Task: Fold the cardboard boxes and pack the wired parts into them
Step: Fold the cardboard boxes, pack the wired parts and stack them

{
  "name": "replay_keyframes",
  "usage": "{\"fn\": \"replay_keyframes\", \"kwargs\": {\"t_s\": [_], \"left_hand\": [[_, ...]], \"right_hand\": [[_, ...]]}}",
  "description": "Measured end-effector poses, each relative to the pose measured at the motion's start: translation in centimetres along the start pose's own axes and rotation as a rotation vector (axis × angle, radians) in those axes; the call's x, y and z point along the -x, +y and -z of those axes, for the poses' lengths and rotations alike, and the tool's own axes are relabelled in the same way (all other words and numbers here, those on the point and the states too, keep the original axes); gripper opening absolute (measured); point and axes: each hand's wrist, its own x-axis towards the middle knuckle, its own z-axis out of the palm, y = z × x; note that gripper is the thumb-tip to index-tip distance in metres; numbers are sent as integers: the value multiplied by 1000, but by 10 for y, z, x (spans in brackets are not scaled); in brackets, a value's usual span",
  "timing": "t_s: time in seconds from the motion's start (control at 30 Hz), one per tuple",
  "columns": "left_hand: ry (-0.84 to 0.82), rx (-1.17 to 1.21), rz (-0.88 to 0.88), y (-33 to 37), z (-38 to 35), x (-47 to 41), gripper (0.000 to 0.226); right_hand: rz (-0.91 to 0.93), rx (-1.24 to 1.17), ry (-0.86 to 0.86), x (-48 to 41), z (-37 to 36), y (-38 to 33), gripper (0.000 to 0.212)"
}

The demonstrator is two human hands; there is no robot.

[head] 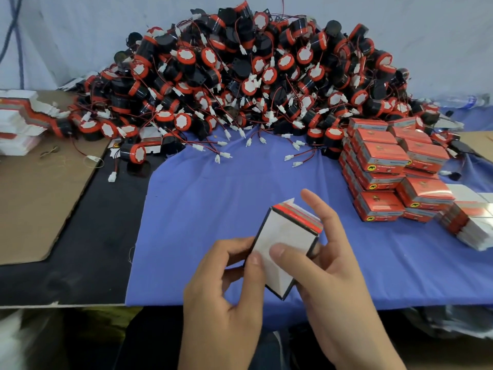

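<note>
Blue-clothed table (pixel 210 188), half-folded cardboard box (pixel 280 236) in both hands.
Fingers of left hand (pixel 226 289) and right hand (pixel 333 263) pinch its sides; wired parts (pixel 240 76) heap beyond them. Square it fully before tucking flaps.

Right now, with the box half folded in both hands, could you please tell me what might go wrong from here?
The box is held only between the left hand and right hand, so a flap could crease or it could slip. The wired parts lie piled with red leads crossing; pulling one out may drag neighbours onto the blue cloth.
</note>
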Motion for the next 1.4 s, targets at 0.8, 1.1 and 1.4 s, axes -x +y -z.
{"fn": "replay_keyframes", "kwargs": {"t_s": [0.8,1.1,1.4], "left_hand": [[-442,-495,179,-86,-6,-49,81],[-665,-578,305,-110,4,-57,136],[-110,125,444,-105,30,-128,44]], "right_hand": [[91,658,89,-45,49,84,40],[-100,438,-93,-46,67,83,58],[-438,-150,-118,-137,82,58,81]]}}
